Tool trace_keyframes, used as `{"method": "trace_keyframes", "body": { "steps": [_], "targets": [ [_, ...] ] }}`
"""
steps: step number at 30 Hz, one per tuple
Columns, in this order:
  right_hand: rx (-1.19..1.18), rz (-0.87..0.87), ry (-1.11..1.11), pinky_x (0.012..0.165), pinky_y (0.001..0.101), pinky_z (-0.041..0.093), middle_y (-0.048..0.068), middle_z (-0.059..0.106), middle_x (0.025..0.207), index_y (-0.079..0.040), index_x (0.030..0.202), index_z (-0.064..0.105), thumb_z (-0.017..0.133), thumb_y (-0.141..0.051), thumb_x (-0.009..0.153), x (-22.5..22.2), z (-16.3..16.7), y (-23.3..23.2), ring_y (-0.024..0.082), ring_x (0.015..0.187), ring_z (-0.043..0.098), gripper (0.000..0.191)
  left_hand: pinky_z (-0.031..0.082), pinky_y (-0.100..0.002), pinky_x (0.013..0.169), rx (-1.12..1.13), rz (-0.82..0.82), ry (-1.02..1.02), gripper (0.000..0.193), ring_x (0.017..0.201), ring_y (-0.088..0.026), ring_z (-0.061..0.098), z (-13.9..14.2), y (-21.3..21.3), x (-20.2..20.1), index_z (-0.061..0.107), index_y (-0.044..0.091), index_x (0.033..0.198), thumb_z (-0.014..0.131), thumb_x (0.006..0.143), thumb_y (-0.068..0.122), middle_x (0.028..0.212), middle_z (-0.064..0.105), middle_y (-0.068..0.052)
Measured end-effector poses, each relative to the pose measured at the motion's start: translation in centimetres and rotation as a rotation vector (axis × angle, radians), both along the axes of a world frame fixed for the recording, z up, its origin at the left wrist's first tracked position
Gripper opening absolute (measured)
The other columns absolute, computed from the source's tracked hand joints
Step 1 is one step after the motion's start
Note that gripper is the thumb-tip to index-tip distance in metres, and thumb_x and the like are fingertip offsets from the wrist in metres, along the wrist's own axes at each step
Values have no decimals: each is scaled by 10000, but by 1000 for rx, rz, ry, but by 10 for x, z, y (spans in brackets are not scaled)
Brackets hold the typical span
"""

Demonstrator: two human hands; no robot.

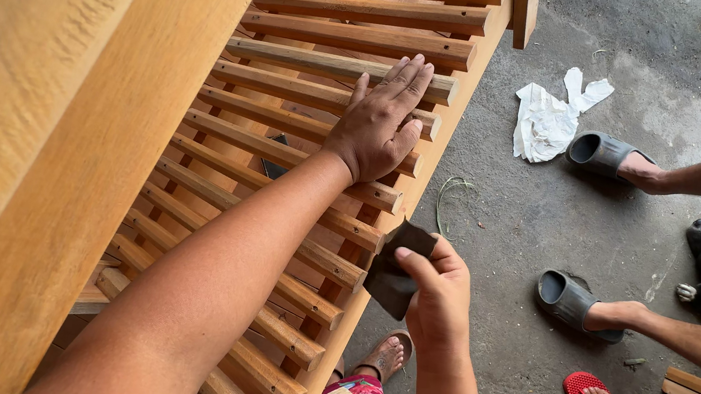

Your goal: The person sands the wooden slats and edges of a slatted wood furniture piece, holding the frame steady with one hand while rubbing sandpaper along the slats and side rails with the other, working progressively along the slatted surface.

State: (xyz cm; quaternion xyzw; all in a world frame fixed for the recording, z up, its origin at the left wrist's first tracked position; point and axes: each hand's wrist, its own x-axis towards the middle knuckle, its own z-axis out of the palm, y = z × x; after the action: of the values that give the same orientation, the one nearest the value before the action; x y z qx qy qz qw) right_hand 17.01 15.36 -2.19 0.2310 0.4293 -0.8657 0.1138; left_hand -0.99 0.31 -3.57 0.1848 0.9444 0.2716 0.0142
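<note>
Wooden slats lie under my flat, spread left hand; my right hand pinches dark sandpaper above grey concrete floor.

- Left hand: extended forward on a straight forearm, palm down, fingers spread flat.
- Right hand: held nearer the body, wrist bent, fingers and thumb pinched closed, knuckles turned outward.

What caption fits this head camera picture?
Left hand flat on wooden slats, right hand pinching dark sandpaper.
</note>
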Motion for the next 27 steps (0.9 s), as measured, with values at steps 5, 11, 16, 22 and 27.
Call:
{"method": "trace_keyframes", "body": {
  "steps": [5,11,16,22,27],
  "targets": [
    [270,81,95,689,290,545,55,716,859,-14,947,633,716,15,916,-1,8,-8,95,744,650,92,74,-631,1262,15,-7,4,746,1594,-262,221,0,0,0,252,167,1637,437,935,342,1714,256,-86],
    [597,100,199,746,258,525,34,742,985,2,1227,709,634,-29,986,5,18,-9,63,828,625,253,70,-631,1262,23,-10,1,742,1592,-264,218,-1,0,0,254,168,1639,438,940,335,1716,253,-85],
    [868,193,399,941,265,546,106,772,1225,-40,1264,711,621,5,973,10,29,-17,132,1113,711,307,75,-630,1262,31,-7,-3,737,1593,-263,222,0,0,-1,264,166,1635,444,940,336,1714,258,-83],
    [1117,269,475,950,286,530,208,725,1228,-42,1328,655,565,110,848,9,44,-26,224,1156,703,511,76,-631,1259,38,-5,-12,747,1592,-268,222,2,-1,1,269,156,1634,448,928,324,1710,262,-89],
    [1043,285,273,895,275,560,165,781,1104,-92,1300,687,544,92,877,6,47,-29,199,1017,789,483,76,-631,1264,47,-6,-10,739,1588,-272,224,3,-1,0,274,155,1633,449,936,329,1710,260,-95]
  ]
}}
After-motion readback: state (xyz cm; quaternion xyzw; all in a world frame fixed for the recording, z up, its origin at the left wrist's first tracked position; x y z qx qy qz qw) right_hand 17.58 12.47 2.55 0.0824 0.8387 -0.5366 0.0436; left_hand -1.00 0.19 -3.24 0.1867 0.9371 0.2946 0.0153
